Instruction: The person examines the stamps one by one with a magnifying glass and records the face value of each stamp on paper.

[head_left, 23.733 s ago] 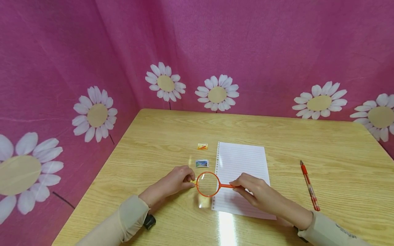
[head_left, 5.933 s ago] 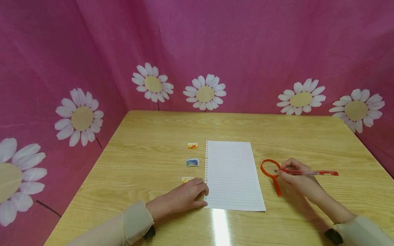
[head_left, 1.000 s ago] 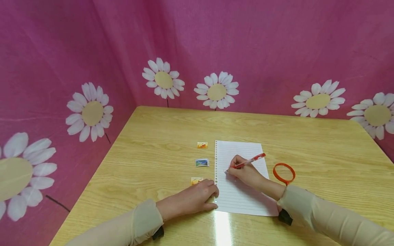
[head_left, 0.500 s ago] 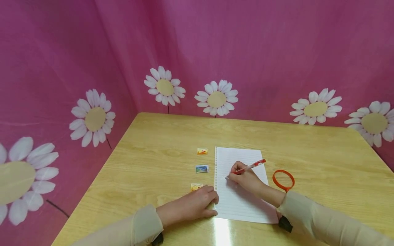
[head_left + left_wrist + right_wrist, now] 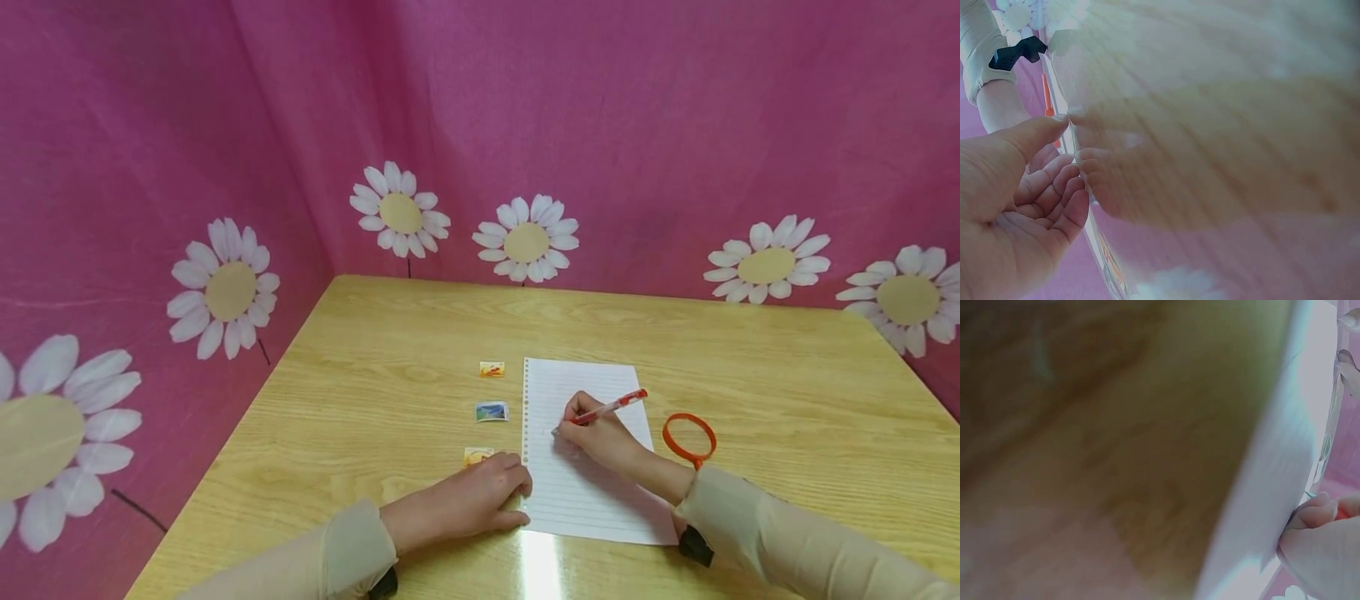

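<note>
My right hand [image 5: 611,442] pinches a red pen [image 5: 621,403] between thumb and fingers, its tip down on the upper left part of a lined sheet of paper [image 5: 585,510]. Faint marks near the tip are too small to read. At the sheet's lower left edge rests my left hand [image 5: 468,502], fingers loosely bent, holding nothing. Three small stamp-like pictures lie in a column left of the paper: a yellow one [image 5: 492,369], a blue-green one [image 5: 492,412], and another yellow one [image 5: 477,456] partly hidden by the left hand.
A red magnifying glass [image 5: 689,437] lies right of the sheet, its handle mostly behind the right sleeve [image 5: 750,512]. The wooden table [image 5: 360,375] meets a pink curtain [image 5: 637,125] with printed daisies at the back and left.
Earlier my right hand held the magnifying glass over the lowest stamp; later that glass lay at right and the hand held the pen above it. Now the pen is on the paper; the last second shows little motion.
</note>
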The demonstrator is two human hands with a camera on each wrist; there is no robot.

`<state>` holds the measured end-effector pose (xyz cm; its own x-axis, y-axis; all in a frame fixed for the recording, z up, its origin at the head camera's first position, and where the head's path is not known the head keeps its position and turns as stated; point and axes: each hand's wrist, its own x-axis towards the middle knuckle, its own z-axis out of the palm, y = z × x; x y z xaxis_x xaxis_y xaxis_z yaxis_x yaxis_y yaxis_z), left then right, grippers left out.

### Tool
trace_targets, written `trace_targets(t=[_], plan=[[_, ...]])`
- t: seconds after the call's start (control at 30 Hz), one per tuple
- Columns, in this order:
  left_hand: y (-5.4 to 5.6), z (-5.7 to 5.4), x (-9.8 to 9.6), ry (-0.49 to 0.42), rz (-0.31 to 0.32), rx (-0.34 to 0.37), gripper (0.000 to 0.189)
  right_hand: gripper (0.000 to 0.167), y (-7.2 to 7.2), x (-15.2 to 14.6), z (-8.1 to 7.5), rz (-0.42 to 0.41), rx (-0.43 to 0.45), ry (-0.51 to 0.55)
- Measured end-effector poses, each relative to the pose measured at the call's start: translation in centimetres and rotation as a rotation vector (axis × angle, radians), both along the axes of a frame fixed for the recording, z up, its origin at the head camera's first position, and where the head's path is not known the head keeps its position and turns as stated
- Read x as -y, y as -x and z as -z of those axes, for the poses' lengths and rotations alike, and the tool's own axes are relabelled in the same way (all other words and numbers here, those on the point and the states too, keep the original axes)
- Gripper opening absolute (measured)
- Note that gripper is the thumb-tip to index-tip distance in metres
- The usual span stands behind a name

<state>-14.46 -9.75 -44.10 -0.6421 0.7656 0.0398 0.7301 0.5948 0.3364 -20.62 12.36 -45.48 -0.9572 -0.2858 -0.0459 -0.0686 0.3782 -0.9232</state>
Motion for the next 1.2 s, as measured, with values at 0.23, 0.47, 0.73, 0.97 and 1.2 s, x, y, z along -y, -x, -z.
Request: trace_targets(t=[0.23,0.47,0.73,0.97,1.2], plan=[[-0.04,-0.09,0.00,0.009,-0.001,0.005,0.022,0.015,0.08,-0.32,-0.10,-0.036,-0.002,-0.025],[0.01,0.06,0.00,0.005,-0.001,-0.003,0.022,0.014,0.31,-0.44,0.30,-0.056,-0.041,-0.070],[0.06,0.10,-0.04,0.012,0.000,0.008,0.022,0.015,0.31,-0.62,0.19,-0.103,-0.034,-0.042],[0.11,0.17,-0.08,0.019,0.004,0.000,0.022,0.018,0.29,-0.73,-0.01,-0.121,-0.005,-0.015],[-0.01,0.08,-0.09,0.029,-0.009,0.015,0.022,0.017,0.33,-0.85,0.04,-0.127,-0.023,-0.040]])
